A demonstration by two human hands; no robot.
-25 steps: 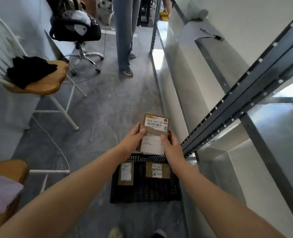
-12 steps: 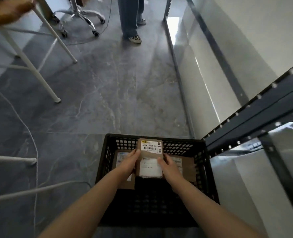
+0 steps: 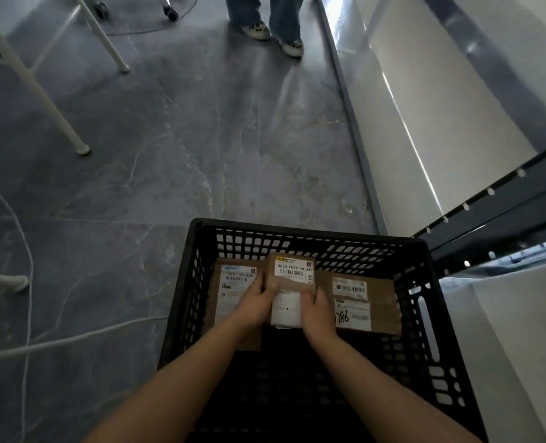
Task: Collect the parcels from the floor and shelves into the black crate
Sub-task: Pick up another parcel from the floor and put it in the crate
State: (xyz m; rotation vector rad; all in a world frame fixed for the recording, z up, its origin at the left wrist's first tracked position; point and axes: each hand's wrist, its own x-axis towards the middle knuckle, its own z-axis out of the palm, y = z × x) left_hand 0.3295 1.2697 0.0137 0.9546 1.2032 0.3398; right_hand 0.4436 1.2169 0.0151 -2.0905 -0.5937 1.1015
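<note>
The black crate [image 3: 188, 302] stands on the grey floor just in front of me. Both hands are inside it, holding a small brown parcel [image 3: 292, 271] with white labels. My left hand [image 3: 255, 303] grips its left side and my right hand [image 3: 316, 310] grips its right side. The held parcel is low between two other brown parcels lying in the crate: one at the left [image 3: 234, 282], partly under my left hand, and a wider one at the right [image 3: 361, 303] marked with handwritten digits. Whether the held parcel touches the crate floor is hidden.
A metal shelf unit [image 3: 489, 206] with white panels runs along the right, close to the crate. White chair legs [image 3: 41, 100] and a cable [image 3: 28, 282] lie at the left. Another person's feet [image 3: 284, 39] stand at the far end of the floor.
Both hands have carried the parcel from above the crate down into it, between the two parcels lying there. My view has tipped down and moved closer to the crate.
</note>
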